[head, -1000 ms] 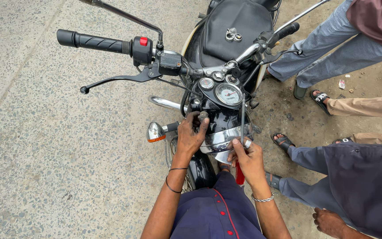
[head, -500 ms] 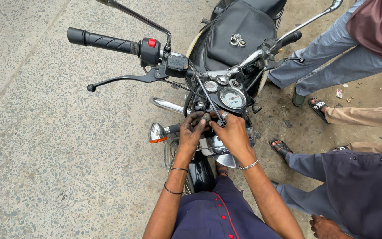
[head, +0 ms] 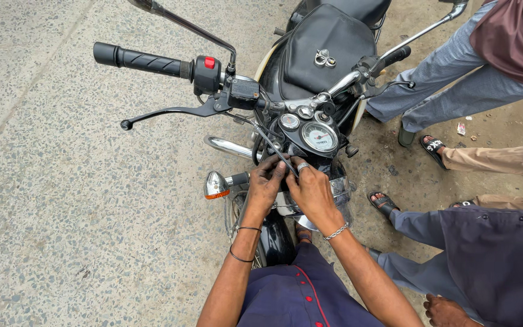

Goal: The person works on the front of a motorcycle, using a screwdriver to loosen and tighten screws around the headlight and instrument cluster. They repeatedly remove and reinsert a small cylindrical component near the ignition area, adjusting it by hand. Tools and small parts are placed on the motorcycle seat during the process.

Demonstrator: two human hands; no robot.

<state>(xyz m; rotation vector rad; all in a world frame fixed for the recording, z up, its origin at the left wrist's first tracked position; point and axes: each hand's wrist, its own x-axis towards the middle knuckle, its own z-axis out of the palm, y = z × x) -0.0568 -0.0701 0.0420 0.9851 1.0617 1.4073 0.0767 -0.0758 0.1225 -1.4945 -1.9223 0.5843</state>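
Speckled concrete paving is lying under a black motorcycle, with bystanders' legs standing at three o'clock. The headlight (head: 310, 203), at six o'clock from the round gauges (head: 318, 136), is sitting mostly hidden beneath both hands. It is probably rigid and fairly light, with fragile glass and a slippery chrome rim, so taking it by the rim looks safest. The left hand (head: 266, 183) is curling its fingers onto the housing top beside a black cable (head: 276, 151); the right hand (head: 312, 191) is pressing there too, fingers bent, not clenched.
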